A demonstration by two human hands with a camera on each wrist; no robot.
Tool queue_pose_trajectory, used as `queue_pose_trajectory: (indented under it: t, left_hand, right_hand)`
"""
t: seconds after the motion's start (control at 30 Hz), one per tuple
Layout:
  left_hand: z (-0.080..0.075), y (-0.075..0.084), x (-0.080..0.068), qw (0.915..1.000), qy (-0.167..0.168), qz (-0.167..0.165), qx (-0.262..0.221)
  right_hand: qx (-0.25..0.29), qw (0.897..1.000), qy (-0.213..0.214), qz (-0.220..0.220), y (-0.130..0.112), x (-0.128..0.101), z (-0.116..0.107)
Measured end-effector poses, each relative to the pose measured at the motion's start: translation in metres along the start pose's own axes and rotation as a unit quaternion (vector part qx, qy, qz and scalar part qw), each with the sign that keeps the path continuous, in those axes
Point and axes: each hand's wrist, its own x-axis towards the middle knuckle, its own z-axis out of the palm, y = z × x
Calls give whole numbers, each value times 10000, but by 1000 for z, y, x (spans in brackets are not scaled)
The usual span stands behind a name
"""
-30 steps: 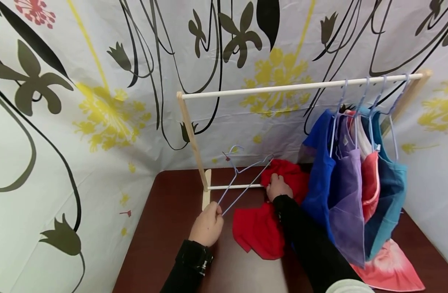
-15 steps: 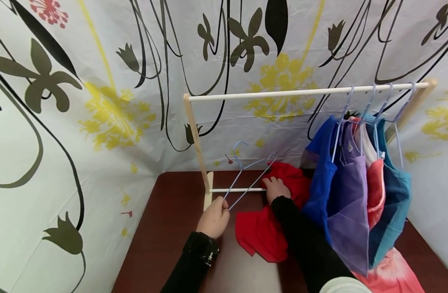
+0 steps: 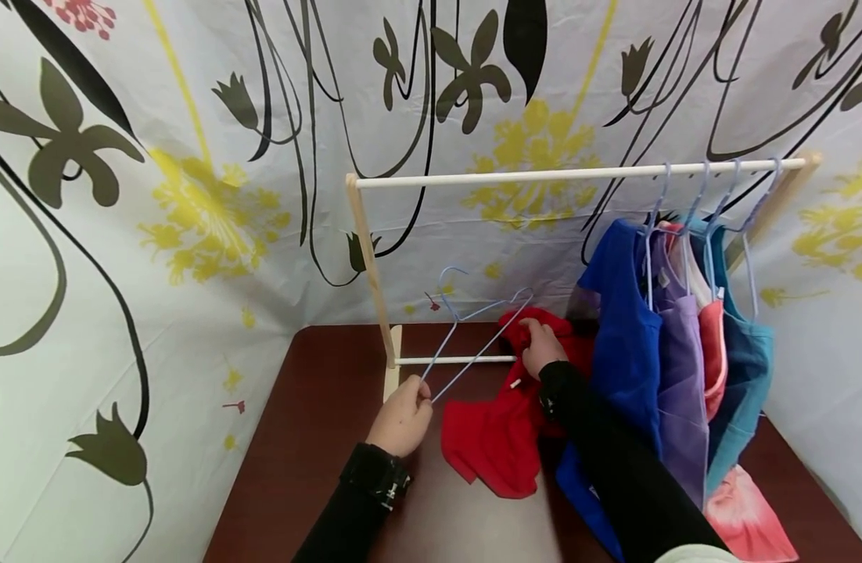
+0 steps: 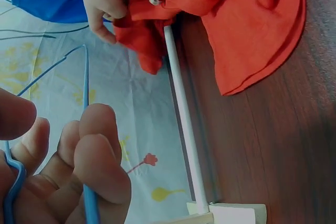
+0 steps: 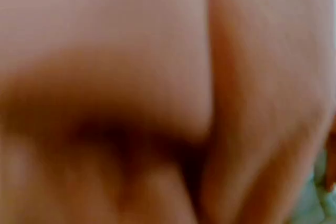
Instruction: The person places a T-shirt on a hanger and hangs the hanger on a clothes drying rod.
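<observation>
My left hand grips a light-blue wire hanger by one end, with its hook up and away from me. In the left wrist view, thumb and fingers curl around the hanger wire. A crumpled red garment lies on the table, partly over the rack's lower bar. My right hand pinches its far part, just right of the hanger's far end. A small white piece shows on the red cloth. The right wrist view is filled by blurred skin.
A wooden rack with a white top rail stands against a floral curtain. On its right hang blue, purple, coral and teal garments. A pink cloth lies beneath, on the brown table.
My right hand has shifted slightly right and raised a fold of the red garment, showing the small white piece. The left hand keeps the hanger almost in place.
</observation>
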Motion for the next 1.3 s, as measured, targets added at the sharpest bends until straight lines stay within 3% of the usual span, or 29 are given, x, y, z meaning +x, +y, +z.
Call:
queue_pose_trajectory:
  t: [0.1,0.23,0.47,0.6,0.7,0.8,1.13,1.3]
  left_hand:
    - [-4,-1,-5,9999,-106,31,74]
    - [-11,-1,-10,9995,-216,190,136]
    - [-25,3,-14,9989,-205,411,-8]
    - [-30,5,-20,9983,-361,464,53]
    - [-32,7,-24,9972,-493,527,218]
    - [-32,8,-28,9967,-560,527,244]
    - [-24,18,-24,9969,-504,578,186]
    - [-20,13,-29,9969,-590,516,-42]
  right_hand:
    - [-167,9996,-160,-148,-1,-1,-13]
    - [-49,9997,136,-173,-4,1,-34]
    - [372,9930,1023,450,-10,3,-70]
    - [979,9838,1277,786,-8,-1,-82]
    - [1406,9772,1223,1016,-8,-5,-88]
    - [1495,9774,1054,1061,-12,-7,-92]
    - [1348,9808,1109,864,-19,-14,-97]
    - [1393,9816,741,1071,-16,-18,-103]
